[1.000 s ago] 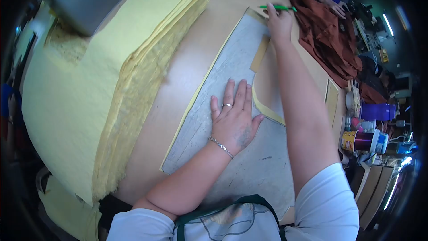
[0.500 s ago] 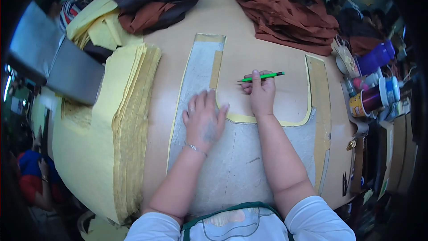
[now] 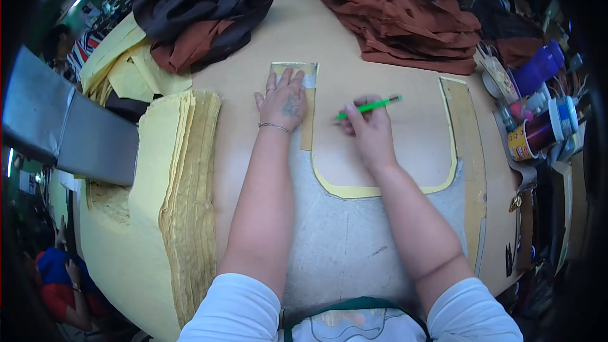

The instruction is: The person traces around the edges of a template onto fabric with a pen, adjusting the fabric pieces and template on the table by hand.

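A grey U-shaped pattern template (image 3: 342, 234), patched with brown tape, lies in front of me. A yellow sheet (image 3: 321, 180) shows as a strip along its inner cut-out edge. Flat on the upper end of the template's left arm rests my left hand (image 3: 285, 98), fingers stretched out and holding nothing. My right hand (image 3: 370, 130) grips a green pencil (image 3: 368, 106), held above the tabletop inside the cut-out. The pencil's tip points left, towards the template's left arm; it appears apart from the template.
At left stands a thick stack of yellow sheets (image 3: 183, 215) beside a grey metal box (image 3: 95, 133). Dark cloth (image 3: 202, 19) and brown cloth (image 3: 399, 19) lie heaped at the back. Along the right edge are a purple bottle (image 3: 537, 66) and jars (image 3: 538, 136). Other people sit nearby.
My left hand has slid forward along the template's left arm to its upper end. My right hand still holds the pencil, now tilted more steeply. The view has shifted slightly.
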A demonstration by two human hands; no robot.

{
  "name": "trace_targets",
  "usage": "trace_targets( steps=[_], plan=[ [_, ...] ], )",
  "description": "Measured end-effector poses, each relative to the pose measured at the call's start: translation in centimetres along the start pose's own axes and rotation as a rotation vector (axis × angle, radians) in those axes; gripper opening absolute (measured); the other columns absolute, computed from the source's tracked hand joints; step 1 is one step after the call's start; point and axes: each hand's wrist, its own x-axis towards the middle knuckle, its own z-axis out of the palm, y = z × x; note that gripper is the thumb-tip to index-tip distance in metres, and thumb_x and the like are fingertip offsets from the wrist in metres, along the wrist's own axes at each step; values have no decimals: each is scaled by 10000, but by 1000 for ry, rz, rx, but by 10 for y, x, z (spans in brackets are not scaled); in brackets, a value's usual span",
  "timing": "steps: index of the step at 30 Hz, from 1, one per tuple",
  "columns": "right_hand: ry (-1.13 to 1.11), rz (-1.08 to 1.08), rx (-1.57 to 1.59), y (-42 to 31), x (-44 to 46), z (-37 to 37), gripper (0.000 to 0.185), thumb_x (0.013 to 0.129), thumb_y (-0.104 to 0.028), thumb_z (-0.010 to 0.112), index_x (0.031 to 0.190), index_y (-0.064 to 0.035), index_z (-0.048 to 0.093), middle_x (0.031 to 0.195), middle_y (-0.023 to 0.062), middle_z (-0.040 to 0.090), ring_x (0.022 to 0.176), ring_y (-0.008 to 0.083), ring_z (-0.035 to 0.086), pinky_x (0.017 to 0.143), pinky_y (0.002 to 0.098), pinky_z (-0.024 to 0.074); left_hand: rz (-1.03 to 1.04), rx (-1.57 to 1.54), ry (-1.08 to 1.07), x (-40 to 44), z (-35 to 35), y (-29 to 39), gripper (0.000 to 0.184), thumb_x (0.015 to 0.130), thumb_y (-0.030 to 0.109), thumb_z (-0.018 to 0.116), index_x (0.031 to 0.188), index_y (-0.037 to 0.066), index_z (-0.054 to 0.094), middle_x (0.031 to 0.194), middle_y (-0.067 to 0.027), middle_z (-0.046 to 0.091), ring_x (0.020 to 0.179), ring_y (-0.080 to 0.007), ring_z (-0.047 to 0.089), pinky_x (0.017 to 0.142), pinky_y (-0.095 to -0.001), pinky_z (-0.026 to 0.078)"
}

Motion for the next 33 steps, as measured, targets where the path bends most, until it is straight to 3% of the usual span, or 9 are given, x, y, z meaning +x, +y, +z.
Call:
trace_targets(
  steps=[5, 7, 10, 13, 20, 22, 33],
  plan=[
    [-191, -323, -189, 18, 114, 54, 206, 793, -161, 600, 817, 16, 496, 685, 59, 559, 594, 122, 530, 559, 263, 436, 24, -24, 9, 0, 0, -2, 393, 880, 262, 343, 1271, 244, 378, 1388, 10, 247, 1299, -246, 156, 995, -583, 133],
    [-234, -287, -332, 19, 150, 75, 252, 783, -206, 611, 843, 20, 517, 684, 86, 586, 619, 158, 572, 585, 277, 456, 37, -42, 3, 0, 0, -4, 391, 880, 256, 342, 1268, 242, 381, 1388, 7, 246, 1299, -251, 153, 994, -586, 131],
    [-315, -184, -419, 17, 169, 94, 226, 817, -178, 584, 885, 11, 481, 762, 70, 563, 670, 121, 556, 609, 248, 462, 60, 21, -20, 3, 1, -6, 405, 892, 280, 315, 1297, 256, 327, 1398, 18, 216, 1299, -251, 151, 966, -615, 169],
    [-317, -215, -480, 37, 182, 101, 288, 778, -238, 616, 886, 12, 525, 749, 115, 601, 667, 197, 599, 638, 305, 480, 62, -39, -14, 3, 3, -7, 396, 886, 260, 327, 1281, 234, 353, 1396, 14, 222, 1300, -259, 145, 982, -602, 136],
    [-341, -229, -478, 35, 179, 102, 294, 775, -245, 618, 903, 2, 522, 790, 116, 597, 734, 205, 594, 680, 306, 471, 59, -91, -18, 2, 1, -7, 396, 884, 246, 331, 1278, 226, 356, 1398, 11, 218, 1305, -254, 125, 991, -595, 111],
    [-342, -238, -538, 36, 178, 98, 287, 775, -240, 617, 906, -2, 523, 792, 113, 597, 744, 207, 591, 688, 308, 467, 54, -20, -28, 4, 1, -7, 404, 893, 271, 312, 1298, 263, 314, 1400, 33, 202, 1300, -250, 139, 977, -608, 147],
    [-416, -222, -571, 16, 173, 67, 187, 788, -166, 595, 868, -13, 523, 711, 82, 594, 639, 155, 587, 609, 299, 478, 62, -48, -60, 4, -1, -10, 410, 886, 270, 327, 1294, 240, 339, 1398, 15, 217, 1304, -250, 122, 992, -595, 108]
  ],
)
